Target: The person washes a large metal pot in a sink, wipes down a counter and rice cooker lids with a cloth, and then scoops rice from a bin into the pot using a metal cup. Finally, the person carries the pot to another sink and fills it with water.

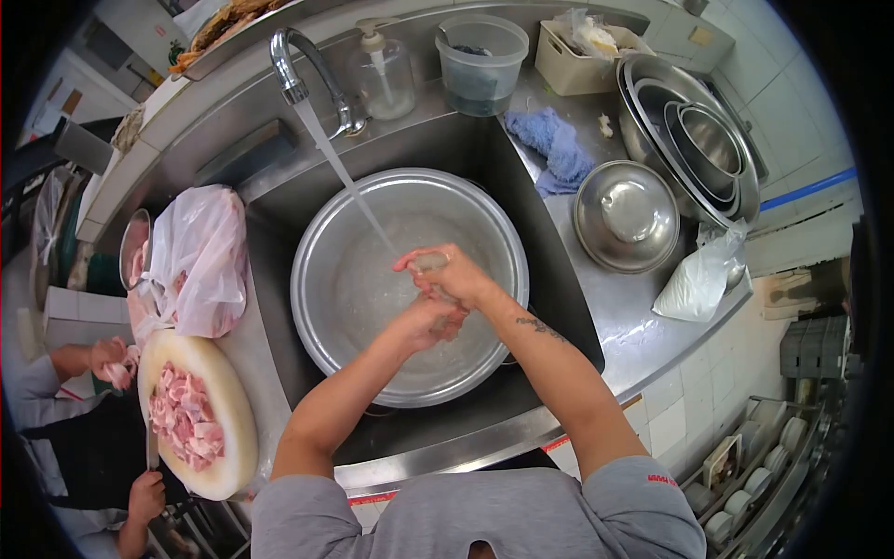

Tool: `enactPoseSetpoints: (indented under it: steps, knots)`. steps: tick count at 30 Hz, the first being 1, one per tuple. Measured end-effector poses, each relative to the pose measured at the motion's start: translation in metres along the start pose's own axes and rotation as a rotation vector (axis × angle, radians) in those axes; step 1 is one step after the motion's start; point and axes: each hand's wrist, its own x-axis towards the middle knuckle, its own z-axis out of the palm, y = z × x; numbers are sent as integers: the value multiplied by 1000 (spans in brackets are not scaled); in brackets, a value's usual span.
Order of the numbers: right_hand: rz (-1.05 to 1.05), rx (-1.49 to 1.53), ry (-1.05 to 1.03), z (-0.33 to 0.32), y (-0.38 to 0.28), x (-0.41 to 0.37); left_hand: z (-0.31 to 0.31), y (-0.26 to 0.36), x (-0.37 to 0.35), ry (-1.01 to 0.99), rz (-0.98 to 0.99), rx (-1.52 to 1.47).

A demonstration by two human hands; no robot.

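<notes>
My two hands meet above a large round metal basin [321, 214] that sits in the sink. My right hand [449, 272] is on top, its fingers apart and pointing left, close to the stream of water. Just beneath it, my left hand [433, 321] curls against the heel of my right hand; part of its fingers is hidden. Both look wet. Water [337, 168] runs from the curved faucet [293, 84] into the basin, which holds some clear water.
On the left lie a plastic bag of meat [209, 261] and a round board [237, 438] with cut meat; a co-worker there holds a knife [152, 447]. To the right are a blue cloth [554, 144], a metal lid [626, 219], stacked bowls [643, 93] and a white bag [698, 284].
</notes>
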Motion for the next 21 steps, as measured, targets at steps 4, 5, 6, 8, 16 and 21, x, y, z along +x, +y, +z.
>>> enactPoseSetpoints:
  steps: [4,5,6,8,16,21]
  knots:
    - [-6,22,427,-12,21,5,8,-11,28,260,207,469]
    - [-39,-58,520,-16,26,9,15,-12,35,352,330,730]
    - [-71,-138,612,-19,32,13,21,-14,40,442,451,992]
    - [-85,-278,715,-33,45,18,13,-26,58,517,428,995]
    - [-85,-506,1111,-54,80,22,1,-63,88,678,366,1312]
    - [215,-216,1055,-56,55,-6,15,-65,84,649,318,1340]
